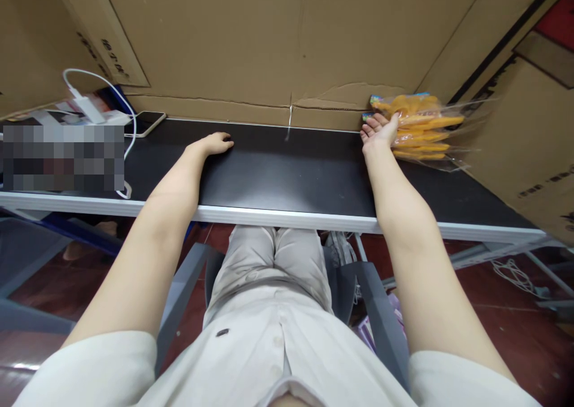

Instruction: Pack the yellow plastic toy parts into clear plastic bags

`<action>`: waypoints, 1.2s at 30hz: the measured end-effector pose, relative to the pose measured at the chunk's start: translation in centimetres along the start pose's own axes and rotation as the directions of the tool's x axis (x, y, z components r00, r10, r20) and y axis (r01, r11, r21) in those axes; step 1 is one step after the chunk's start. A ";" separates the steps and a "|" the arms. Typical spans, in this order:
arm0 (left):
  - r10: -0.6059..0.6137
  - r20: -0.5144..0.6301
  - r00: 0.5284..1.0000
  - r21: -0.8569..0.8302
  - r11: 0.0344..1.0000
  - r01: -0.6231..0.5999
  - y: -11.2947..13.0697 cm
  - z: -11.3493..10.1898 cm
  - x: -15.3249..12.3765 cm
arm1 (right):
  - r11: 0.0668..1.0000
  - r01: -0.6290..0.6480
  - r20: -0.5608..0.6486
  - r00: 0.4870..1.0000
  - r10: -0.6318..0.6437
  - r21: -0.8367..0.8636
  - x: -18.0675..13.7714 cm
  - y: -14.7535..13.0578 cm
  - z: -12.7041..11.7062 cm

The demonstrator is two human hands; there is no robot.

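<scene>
My left hand [216,144] lies on the black tabletop [287,174], palm down with its fingers stretched out. Nothing is in it. At the right, my right hand [379,131] is turned palm up, its fingers apart and slightly bent. Its thumb side touches a stack of clear plastic packets [424,126] with orange-yellow pieces inside and colourful printed tops. What exactly those pieces are, I cannot make out. The stack stands against the cardboard at the table's back right, and the hand does not close around it.
Cardboard panels [296,42] wall in the back and sides. To the left are a phone [150,123], a white charger [89,108] with a cable, and a blurred-out patch. A pale metal edge [287,217] runs along the table's front. Grey chair armrests [365,293] flank me.
</scene>
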State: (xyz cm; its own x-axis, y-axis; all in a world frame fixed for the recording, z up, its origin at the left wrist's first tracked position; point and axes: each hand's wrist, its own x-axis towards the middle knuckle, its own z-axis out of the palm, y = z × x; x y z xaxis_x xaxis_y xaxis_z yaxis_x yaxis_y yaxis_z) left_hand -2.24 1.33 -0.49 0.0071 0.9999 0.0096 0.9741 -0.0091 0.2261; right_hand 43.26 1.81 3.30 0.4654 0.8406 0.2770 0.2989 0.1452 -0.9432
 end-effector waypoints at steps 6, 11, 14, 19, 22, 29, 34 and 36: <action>-0.003 0.005 1.000 -0.003 1.000 0.003 -0.2 0.1 0.3 | 0.997 -0.039 0.001 0.999 0.039 0.060 0.5 0.4 -0.2; -0.004 0.001 1.000 -0.009 1.000 0.004 -0.2 0.1 0.3 | 0.986 -0.078 -0.059 0.994 0.087 0.149 0.5 0.6 -0.1; -0.008 -0.008 1.000 -0.008 1.000 0.008 -0.2 0.1 0.2 | 0.991 -0.054 -0.053 0.997 0.061 0.119 0.1 0.2 0.1; -0.016 -0.002 1.000 0.005 1.000 0.016 -0.3 0.3 0.5 | 0.998 -0.023 -0.090 0.996 0.029 0.065 -0.4 -0.4 0.4; -0.015 -0.002 1.000 0.012 1.000 0.015 -0.4 0.3 0.6 | 0.997 -0.032 -0.108 0.993 0.040 0.077 -0.3 -0.4 0.6; -0.006 -0.001 1.000 -0.010 1.000 0.006 -0.5 0.3 0.6 | 0.961 -0.170 -0.146 0.968 0.205 0.220 -2.1 -1.6 1.0; -0.008 0.001 1.000 -0.015 1.000 0.008 -0.6 0.3 0.7 | 0.988 -0.095 -0.092 0.990 0.107 0.122 -2.4 -1.0 1.8; -0.011 0.006 1.000 -0.007 1.000 0.011 -0.5 0.3 0.6 | 0.997 -0.057 -0.060 0.996 0.060 0.050 -2.0 -0.3 2.1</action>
State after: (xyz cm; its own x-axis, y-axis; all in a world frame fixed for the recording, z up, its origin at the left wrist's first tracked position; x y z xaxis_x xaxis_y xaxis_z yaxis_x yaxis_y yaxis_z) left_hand -2.69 1.96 -0.85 -0.0027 1.0000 0.0015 0.9725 0.0022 0.2328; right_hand 40.46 1.17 2.66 0.5319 0.8149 0.2303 0.2302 0.1227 -0.9654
